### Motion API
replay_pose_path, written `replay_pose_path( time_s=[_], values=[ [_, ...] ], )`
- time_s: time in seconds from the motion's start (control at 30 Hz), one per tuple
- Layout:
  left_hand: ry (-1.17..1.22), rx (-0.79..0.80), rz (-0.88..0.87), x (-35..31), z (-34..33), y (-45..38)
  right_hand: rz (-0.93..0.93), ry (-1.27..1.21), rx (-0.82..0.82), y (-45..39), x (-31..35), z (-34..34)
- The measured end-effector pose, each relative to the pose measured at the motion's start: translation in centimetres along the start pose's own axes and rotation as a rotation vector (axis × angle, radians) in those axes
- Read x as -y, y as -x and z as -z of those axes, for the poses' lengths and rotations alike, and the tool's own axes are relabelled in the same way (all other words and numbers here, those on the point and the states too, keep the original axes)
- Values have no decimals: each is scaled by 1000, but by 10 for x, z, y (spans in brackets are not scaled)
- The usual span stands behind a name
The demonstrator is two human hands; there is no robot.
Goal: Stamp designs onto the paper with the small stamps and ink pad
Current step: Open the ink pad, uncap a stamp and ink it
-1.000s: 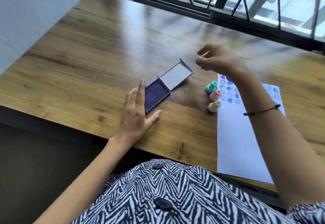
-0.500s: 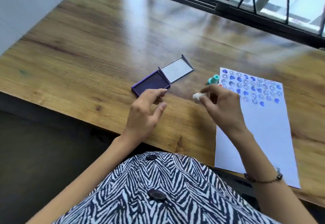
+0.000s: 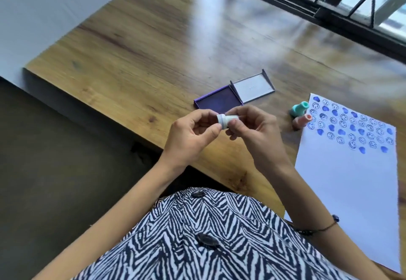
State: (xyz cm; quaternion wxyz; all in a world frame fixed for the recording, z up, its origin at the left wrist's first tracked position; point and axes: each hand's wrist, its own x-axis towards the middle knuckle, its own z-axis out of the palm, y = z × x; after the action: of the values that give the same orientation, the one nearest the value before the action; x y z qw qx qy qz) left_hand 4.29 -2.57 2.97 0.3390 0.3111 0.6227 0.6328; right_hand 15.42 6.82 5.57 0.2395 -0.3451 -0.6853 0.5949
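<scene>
Both hands meet above the near edge of the desk [image 3: 136,64], just in front of the open ink pad [image 3: 219,104]. The right hand [image 3: 257,134] pinches the body of a small white stamp [image 3: 224,121] between thumb and fingers, and the left hand [image 3: 191,137] closes its thumb and forefinger on the stamp's end, maybe to pull off a cap. If the cap comes off suddenly, I think the stamp can slip and fall over the edge, or inky rubber can mark the fingers. The paper [image 3: 351,187], already printed along its far end, lies at the right, with a teal stamp [image 3: 299,109] and a pink stamp [image 3: 302,120] touching its left edge.
</scene>
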Motion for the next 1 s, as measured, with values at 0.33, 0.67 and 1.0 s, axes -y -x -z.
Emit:
replay_pose_path(
  time_s=[0.33, 0.67, 1.0],
  values=[
    [185, -188, 70, 15, 8, -9, 398, 674, -40, -35, 7, -11],
    [150, -270, 45, 27, 6, -11, 543, 1209, 208, -65, 0, -27],
    [114, -251, 35, 32, 7, -11, 515, 1239, 305, -67, 6, -29]
  ],
)
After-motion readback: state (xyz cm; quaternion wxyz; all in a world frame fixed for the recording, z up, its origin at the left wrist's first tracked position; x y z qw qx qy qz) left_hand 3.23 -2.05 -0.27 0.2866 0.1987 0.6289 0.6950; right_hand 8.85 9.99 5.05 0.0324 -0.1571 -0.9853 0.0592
